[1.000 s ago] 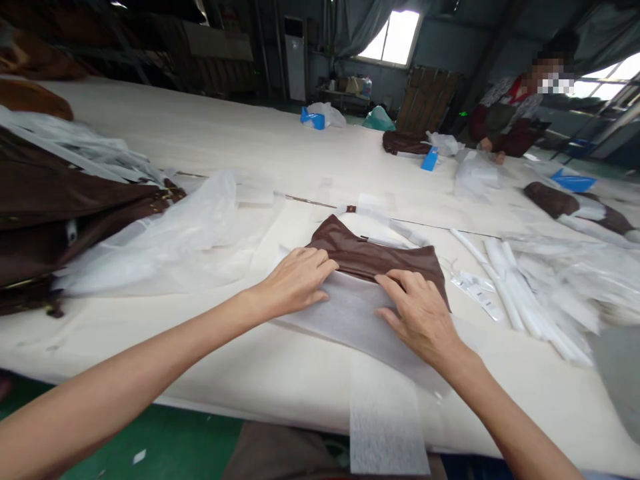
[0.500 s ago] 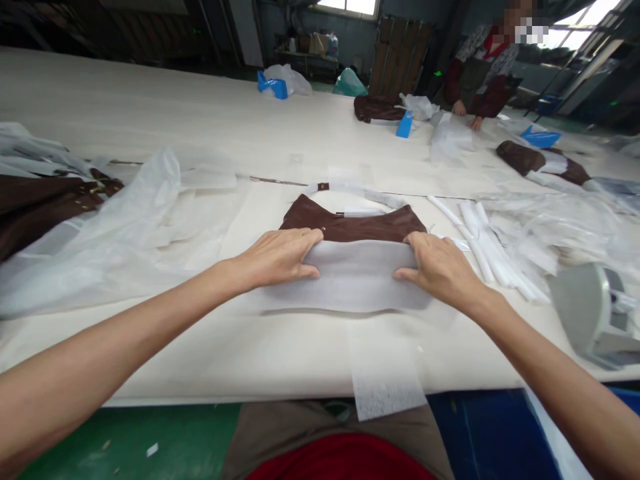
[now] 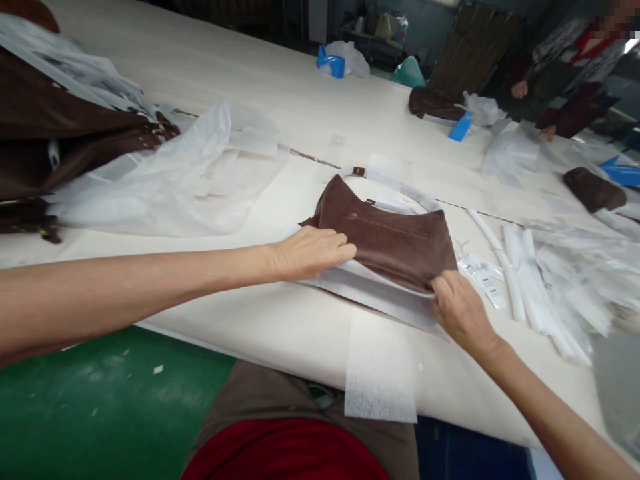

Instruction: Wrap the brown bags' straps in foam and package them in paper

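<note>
- my left hand is curled closed on the near edge of the brown bag, toward its left end; i can't tell whether the sheet is caught in that grip too.
- my right hand pinches the bag's near right corner, fingers closed. held at both ends, the edge probably pulls straight and even.
- the bag lies on the bench right in front of me, its handle pointing away, which i'd say leaves the near edge free to grip.
- the pale sheet sits along and under the bag's near edge, maybe to shield the surface.
- a white strip hangs over the bench edge, on my side of the bag.
- the bag looks dark brown, soft and leathery, softly creased, with a long slit-like seam across its face, peaked upper corners and pale wrapping around the handle.
</note>
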The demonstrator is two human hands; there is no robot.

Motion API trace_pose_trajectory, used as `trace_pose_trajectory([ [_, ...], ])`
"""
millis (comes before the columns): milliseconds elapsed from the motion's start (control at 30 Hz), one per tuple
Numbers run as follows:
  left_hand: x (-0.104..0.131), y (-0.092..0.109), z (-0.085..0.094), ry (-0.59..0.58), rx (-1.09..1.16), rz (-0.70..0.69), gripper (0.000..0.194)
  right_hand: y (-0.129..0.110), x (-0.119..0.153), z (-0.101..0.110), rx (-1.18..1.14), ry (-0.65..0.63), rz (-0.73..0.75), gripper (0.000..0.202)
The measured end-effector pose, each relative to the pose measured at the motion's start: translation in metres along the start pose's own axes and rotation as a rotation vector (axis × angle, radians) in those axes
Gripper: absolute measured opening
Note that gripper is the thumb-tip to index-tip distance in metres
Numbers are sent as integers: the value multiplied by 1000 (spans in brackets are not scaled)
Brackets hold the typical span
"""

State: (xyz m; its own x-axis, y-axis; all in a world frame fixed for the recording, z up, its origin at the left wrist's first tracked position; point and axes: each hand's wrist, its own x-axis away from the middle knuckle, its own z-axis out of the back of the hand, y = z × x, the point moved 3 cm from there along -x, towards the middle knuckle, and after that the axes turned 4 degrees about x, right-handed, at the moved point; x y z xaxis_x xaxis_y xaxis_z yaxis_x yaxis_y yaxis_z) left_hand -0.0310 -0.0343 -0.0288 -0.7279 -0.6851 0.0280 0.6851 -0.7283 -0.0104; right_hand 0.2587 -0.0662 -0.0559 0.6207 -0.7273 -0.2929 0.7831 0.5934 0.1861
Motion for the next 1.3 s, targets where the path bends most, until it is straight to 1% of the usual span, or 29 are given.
trace_pose_trajectory([
  [67, 10, 3, -7, 102, -44, -19, 24, -5, 13, -9, -7, 110, 68, 20],
  [167, 25, -3, -14, 182, -43, 30, 21, -9, 28, -17, -50, 210, 107, 23],
  [267, 38, -12, -24, 233, 18, 39, 25, -9, 36, -27, -71, 229, 149, 29],
  [400, 51, -17, -39, 314, 109, 15, 37, -5, 49, -43, -69, 245, 223, 33],
  [500, 61, -18, -45, 375, 200, 11, 39, 1, 52, -43, -59, 221, 287, 44],
  [567, 66, -17, -48, 407, 226, 18, 39, 4, 44, -33, -64, 140, 346, 47],
  [667, 70, -16, -53, 424, 220, 47, 40, -1, 17, -11, -129, -16, 444, 49],
  [700, 70, -15, -55, 427, 224, 61, 40, -6, 6, -5, -160, -49, 472, 44],
  [767, 69, -15, -58, 440, 245, 85, 39, -20, -17, 1, -199, -76, 525, 26],
  [800, 68, -14, -60, 456, 253, 94, 39, -30, -27, 1, -201, -62, 542, 27],
  [833, 68, -14, -62, 475, 256, 99, 38, -39, -36, -2, -197, -29, 552, 33],
  [900, 69, -14, -66, 520, 240, 96, 36, -57, -49, -10, -195, 89, 535, 37],
  [967, 72, -13, -66, 554, 214, 75, 32, -68, -55, -21, -202, 204, 492, 24],
  [1000, 75, -12, -64, 556, 211, 64, 30, -72, -57, -26, -189, 230, 484, 19],
  [1033, 77, -10, -60, 544, 217, 60, 28, -74, -57, -31, -159, 231, 497, 25],
  [1067, 80, -8, -52, 515, 234, 72, 25, -75, -58, -35, -119, 211, 527, 37],
  [1133, 80, -3, -29, 395, 295, 119, 23, -76, -58, -39, -56, 120, 590, 54],
  [1200, 73, 4, -1, 269, 371, 148, 19, -75, -58, -38, -61, 37, 591, 60],
  [1233, 67, 8, 12, 254, 410, 141, 17, -75, -58, -37, -78, 7, 569, 62],
  [1267, 59, 10, 22, 299, 437, 138, 21, -75, -59, -35, -97, -18, 542, 63],
  [1300, 50, 11, 26, 369, 449, 129, 27, -75, -59, -35, -113, -39, 521, 63],
])
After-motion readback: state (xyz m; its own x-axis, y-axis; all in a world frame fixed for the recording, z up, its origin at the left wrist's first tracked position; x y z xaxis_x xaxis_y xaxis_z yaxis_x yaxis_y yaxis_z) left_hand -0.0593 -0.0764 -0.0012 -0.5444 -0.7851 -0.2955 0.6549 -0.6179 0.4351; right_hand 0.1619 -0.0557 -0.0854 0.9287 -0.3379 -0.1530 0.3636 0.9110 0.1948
